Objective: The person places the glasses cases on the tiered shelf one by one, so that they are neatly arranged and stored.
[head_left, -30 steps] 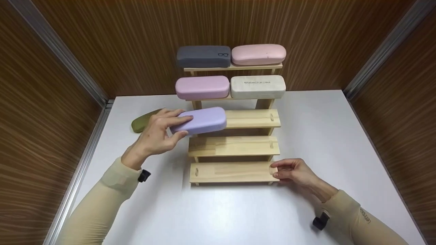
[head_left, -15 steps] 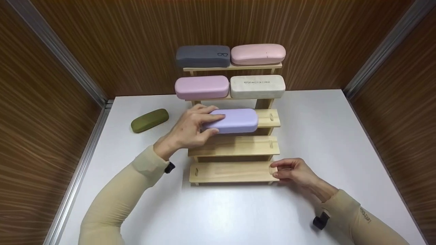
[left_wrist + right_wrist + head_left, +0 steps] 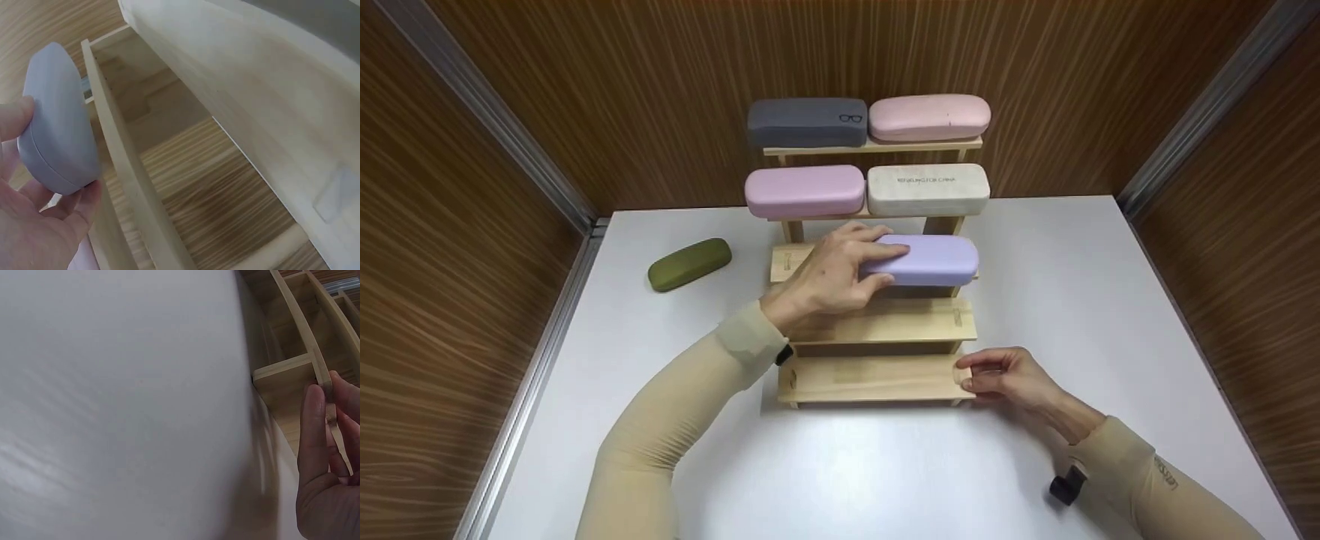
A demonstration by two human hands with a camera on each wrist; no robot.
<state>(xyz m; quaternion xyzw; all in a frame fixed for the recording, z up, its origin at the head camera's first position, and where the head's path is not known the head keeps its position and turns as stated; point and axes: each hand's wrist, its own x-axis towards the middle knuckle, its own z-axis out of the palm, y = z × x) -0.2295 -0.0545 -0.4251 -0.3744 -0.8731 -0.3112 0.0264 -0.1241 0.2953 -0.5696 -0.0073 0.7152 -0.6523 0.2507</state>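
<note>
My left hand point(image 3: 840, 270) grips the left end of a lavender glasses case point(image 3: 930, 260), thumb in front and fingers behind and on top. The case is at the right part of the middle step of a wooden tiered rack point(image 3: 877, 379); whether it bears on the board I cannot tell. In the left wrist view the lavender case point(image 3: 59, 121) sits between thumb and fingers. My right hand point(image 3: 1020, 382) pinches the right end of the lowest board. The right wrist view shows that thumb and the fingers point(image 3: 315, 410) on either side of the board's edge.
On the top step stand a dark grey case point(image 3: 808, 124) and a light pink case point(image 3: 930, 118). Below them are a pink-purple case point(image 3: 805, 191) and a cream case point(image 3: 928, 190). An olive green case point(image 3: 690, 264) lies on the white table point(image 3: 870, 472), left of the rack.
My left hand has carried the lavender case rightward from the left end of the middle step to its right end, uncovering the olive case. My right hand has stayed put.
</note>
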